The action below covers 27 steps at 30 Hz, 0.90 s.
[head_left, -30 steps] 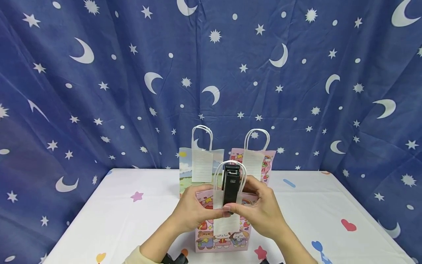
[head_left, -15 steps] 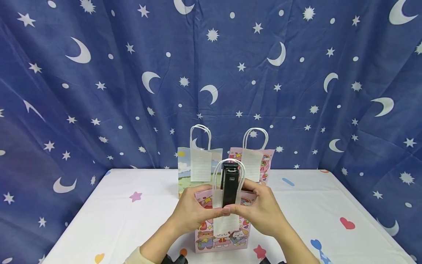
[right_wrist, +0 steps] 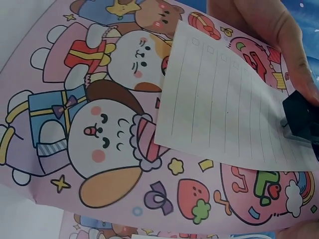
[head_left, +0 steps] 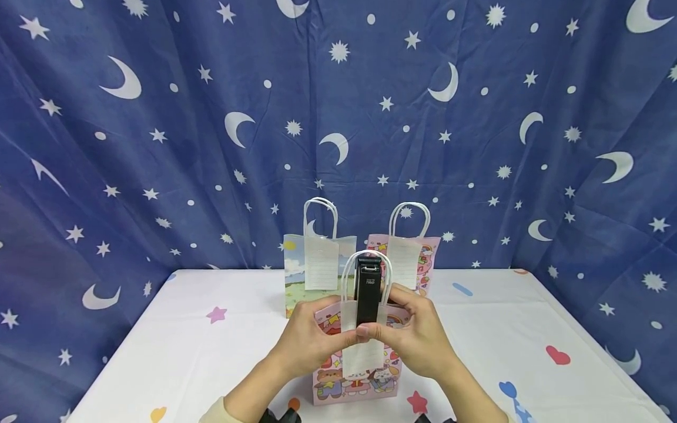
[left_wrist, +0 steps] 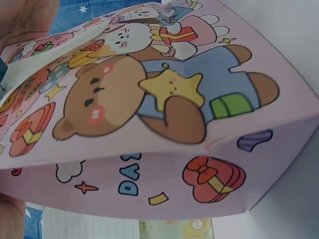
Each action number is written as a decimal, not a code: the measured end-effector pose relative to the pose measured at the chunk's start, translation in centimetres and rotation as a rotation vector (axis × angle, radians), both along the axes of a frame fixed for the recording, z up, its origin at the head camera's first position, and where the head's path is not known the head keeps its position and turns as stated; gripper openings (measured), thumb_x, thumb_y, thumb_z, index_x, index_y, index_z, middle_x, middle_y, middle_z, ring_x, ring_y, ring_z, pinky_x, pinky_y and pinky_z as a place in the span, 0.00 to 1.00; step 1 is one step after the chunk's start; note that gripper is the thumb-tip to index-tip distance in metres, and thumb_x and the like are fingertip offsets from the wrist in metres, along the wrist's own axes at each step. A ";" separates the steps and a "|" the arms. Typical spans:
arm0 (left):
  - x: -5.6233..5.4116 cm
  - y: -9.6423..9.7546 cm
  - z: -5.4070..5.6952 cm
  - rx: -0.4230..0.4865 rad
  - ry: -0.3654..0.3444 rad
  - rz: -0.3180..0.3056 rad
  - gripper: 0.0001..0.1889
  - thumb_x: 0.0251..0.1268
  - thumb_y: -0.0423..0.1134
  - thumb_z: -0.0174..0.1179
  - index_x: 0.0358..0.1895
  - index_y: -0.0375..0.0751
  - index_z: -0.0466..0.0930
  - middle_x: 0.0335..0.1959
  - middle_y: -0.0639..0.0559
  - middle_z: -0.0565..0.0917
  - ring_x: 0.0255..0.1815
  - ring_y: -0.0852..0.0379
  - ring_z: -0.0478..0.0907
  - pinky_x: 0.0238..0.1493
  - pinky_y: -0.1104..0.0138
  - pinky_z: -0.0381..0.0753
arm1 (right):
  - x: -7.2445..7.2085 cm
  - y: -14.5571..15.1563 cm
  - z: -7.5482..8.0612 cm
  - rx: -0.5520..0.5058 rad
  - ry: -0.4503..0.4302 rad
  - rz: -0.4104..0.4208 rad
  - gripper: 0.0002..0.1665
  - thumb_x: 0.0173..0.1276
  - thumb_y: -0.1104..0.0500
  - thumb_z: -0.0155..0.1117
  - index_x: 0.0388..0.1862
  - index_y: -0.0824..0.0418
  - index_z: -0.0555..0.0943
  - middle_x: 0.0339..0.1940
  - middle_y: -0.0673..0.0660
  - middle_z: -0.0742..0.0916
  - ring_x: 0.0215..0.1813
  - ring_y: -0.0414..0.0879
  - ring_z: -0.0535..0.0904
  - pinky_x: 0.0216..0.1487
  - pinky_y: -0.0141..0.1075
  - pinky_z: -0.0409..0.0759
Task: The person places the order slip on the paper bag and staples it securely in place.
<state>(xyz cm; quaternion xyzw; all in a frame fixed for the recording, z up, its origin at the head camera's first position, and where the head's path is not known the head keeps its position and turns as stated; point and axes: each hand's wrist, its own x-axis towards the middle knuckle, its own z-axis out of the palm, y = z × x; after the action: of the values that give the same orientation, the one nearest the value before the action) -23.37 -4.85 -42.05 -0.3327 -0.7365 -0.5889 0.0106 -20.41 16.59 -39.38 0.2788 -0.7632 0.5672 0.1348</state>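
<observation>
A black stapler (head_left: 368,291) stands upright at the top of a pink paper gift bag (head_left: 330,385) with cartoon animals, framed by the bag's white handle (head_left: 388,276). Behind it, a lined white paper note (head_left: 365,355) hangs down the bag's front. My left hand (head_left: 307,338) and right hand (head_left: 420,335) grip the stapler from either side, thumbs meeting over its lower end. Their other fingers go behind the bag's upper edge and are mostly hidden. In the right wrist view, the stapler's end (right_wrist: 301,119) lies against the note (right_wrist: 219,104).
Two more gift bags stand behind: a sky-and-meadow one (head_left: 293,288) at left and a pink one (head_left: 431,258) at right, each with a lined note. A white tablecloth (head_left: 211,352) with coloured shapes covers the table. A blue starry curtain (head_left: 206,164) hangs behind.
The stapler has straightened and shifted slightly up and left. Its lower tip, which showed below the thumbs a second ago, is now covered. The bags stay in place.
</observation>
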 end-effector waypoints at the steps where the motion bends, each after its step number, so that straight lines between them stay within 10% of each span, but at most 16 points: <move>1: 0.0 0.0 0.0 0.003 0.012 -0.001 0.20 0.63 0.47 0.75 0.58 0.61 0.84 0.47 0.61 0.91 0.45 0.61 0.90 0.45 0.65 0.89 | 0.0 0.0 0.0 -0.005 -0.001 0.000 0.29 0.58 0.63 0.81 0.60 0.55 0.85 0.53 0.54 0.89 0.54 0.47 0.90 0.50 0.40 0.89; 10: 0.0 0.4 -0.2 0.060 0.128 -0.069 0.20 0.69 0.41 0.70 0.63 0.50 0.81 0.51 0.51 0.91 0.46 0.59 0.90 0.44 0.65 0.90 | 0.0 -0.3 -0.1 -0.038 0.090 -0.002 0.27 0.58 0.68 0.79 0.58 0.60 0.86 0.53 0.59 0.89 0.56 0.44 0.88 0.52 0.37 0.88; 27: 0.1 0.8 -0.6 0.009 0.304 0.020 0.22 0.71 0.42 0.68 0.65 0.48 0.79 0.55 0.52 0.89 0.52 0.58 0.88 0.50 0.66 0.88 | 0.1 -0.7 -0.2 -0.074 0.088 -0.034 0.27 0.58 0.71 0.78 0.57 0.62 0.86 0.53 0.60 0.88 0.55 0.42 0.87 0.50 0.39 0.89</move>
<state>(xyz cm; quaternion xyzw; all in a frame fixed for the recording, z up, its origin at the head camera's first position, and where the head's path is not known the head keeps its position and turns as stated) -23.23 -4.05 -42.64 -0.4106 -0.7269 -0.5350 0.1295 -20.36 15.91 -39.61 0.2853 -0.7397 0.5796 0.1883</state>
